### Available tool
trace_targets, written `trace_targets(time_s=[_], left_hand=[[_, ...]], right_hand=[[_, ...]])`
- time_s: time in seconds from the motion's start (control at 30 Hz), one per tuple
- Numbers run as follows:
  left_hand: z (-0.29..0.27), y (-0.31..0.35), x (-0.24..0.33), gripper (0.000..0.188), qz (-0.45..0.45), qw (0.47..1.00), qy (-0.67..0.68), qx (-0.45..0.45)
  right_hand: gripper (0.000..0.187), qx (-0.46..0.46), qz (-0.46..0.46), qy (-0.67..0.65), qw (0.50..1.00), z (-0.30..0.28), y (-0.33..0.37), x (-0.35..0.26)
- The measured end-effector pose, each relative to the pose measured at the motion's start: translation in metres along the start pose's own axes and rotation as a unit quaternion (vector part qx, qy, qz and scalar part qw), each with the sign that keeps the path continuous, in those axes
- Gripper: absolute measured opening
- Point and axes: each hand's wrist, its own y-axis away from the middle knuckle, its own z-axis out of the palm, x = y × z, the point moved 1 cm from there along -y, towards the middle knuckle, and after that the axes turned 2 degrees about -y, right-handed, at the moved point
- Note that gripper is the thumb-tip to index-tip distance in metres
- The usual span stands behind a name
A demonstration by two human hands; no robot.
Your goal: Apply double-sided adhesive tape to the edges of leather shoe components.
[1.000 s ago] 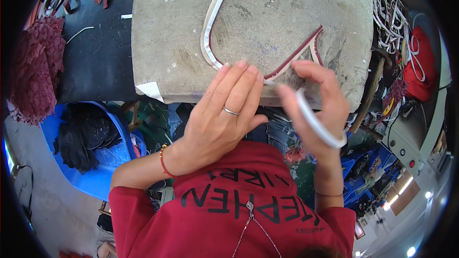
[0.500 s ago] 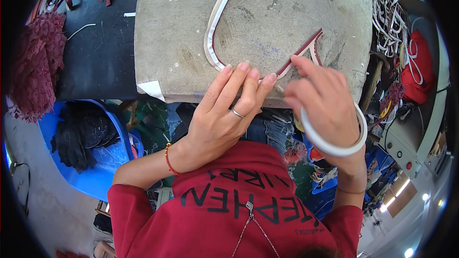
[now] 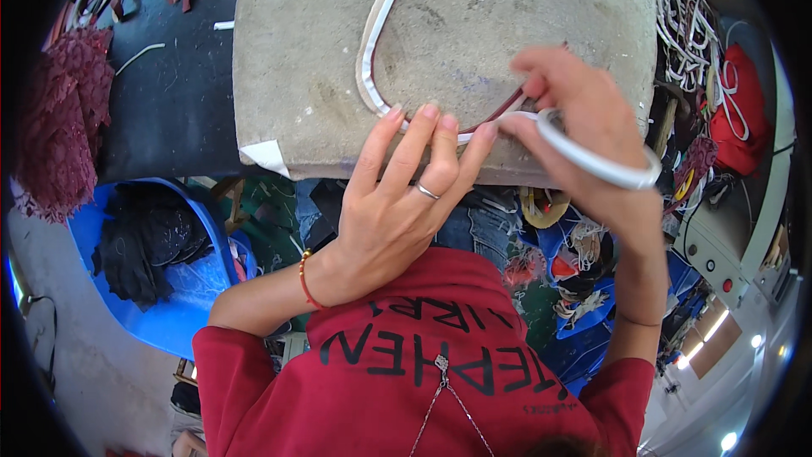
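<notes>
A narrow curved strip [image 3: 368,68], beige and dark red with white tape along it, lies on the grey worn board. My left hand [image 3: 406,195] is stretched out, its fingertips pressing the strip's bend near the board's front edge. To its right, my right hand [image 3: 584,110] is partly blurred, its fingers closed over the strip's right end, most of which it hides. A ring-shaped roll of white tape [image 3: 605,165] hangs about this hand. White tape [image 3: 520,115] runs between thumb and fingers toward the strip.
The grey board [image 3: 296,42] rests on a black surface [image 3: 182,85]. Dark red textured fabric [image 3: 72,110] hangs at left above a blue tub [image 3: 127,309] of black cloth. Tangled white strips [image 3: 685,25] and a red bag [image 3: 740,114] lie at right, near a machine panel [image 3: 710,258].
My right hand has moved up and slightly right, and the tape roll has tilted with it. White tape now shows beside the strip's right part. My left hand stays nearly in place.
</notes>
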Motion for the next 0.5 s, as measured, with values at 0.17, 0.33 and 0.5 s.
trace_targets(time_s=[0.17,0.33,0.5], left_hand=[[0.000,-0.003,0.002,0.055,0.009,1.000,-0.015,-0.003],[0.000,-0.003,0.003,0.054,-0.016,1.000,0.005,0.013],[-0.020,-0.015,0.002,0.057,-0.045,0.996,0.060,-0.051]], right_hand=[[0.030,-0.070,0.075,-0.221,0.970,-0.034,-0.014,0.054],[0.016,-0.047,0.022,-0.133,0.990,-0.027,-0.024,0.058],[0.008,0.036,-0.071,0.003,0.997,-0.026,-0.015,0.048]])
